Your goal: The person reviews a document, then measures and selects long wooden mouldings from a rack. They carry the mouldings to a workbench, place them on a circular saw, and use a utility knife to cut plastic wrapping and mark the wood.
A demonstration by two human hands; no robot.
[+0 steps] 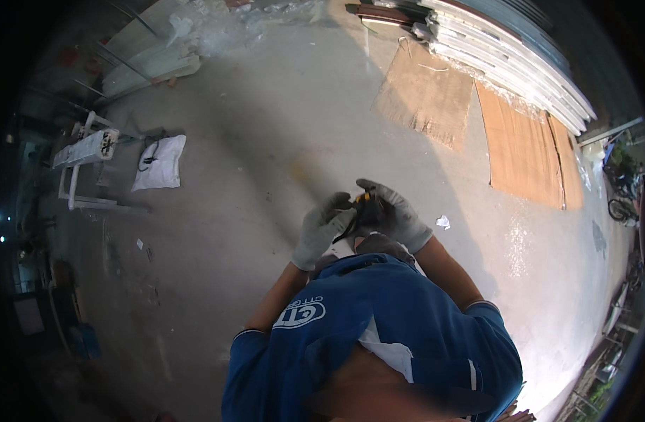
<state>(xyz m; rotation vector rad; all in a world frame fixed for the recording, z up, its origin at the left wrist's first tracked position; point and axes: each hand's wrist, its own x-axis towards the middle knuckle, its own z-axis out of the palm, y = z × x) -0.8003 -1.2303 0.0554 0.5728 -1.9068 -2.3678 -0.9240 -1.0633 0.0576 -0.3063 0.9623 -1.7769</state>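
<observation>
Both of my hands wear grey work gloves and meet in front of my waist. Between them is a small black object with yellow parts (367, 208); its kind is hard to make out. My right hand (401, 219) is closed around its right side, partly covering it. On the other side, my left hand (321, 231) has its fingers curled against the object's left edge, where a dark flap or strap hangs down.
A white sack (161, 163) with a dark cord lies on the floor at left, beside a metal stand (90, 151). Cardboard sheets (429, 93) lie at the upper right, next to stacked white profiles (505, 60). A white scrap (443, 222) rests right of my hands.
</observation>
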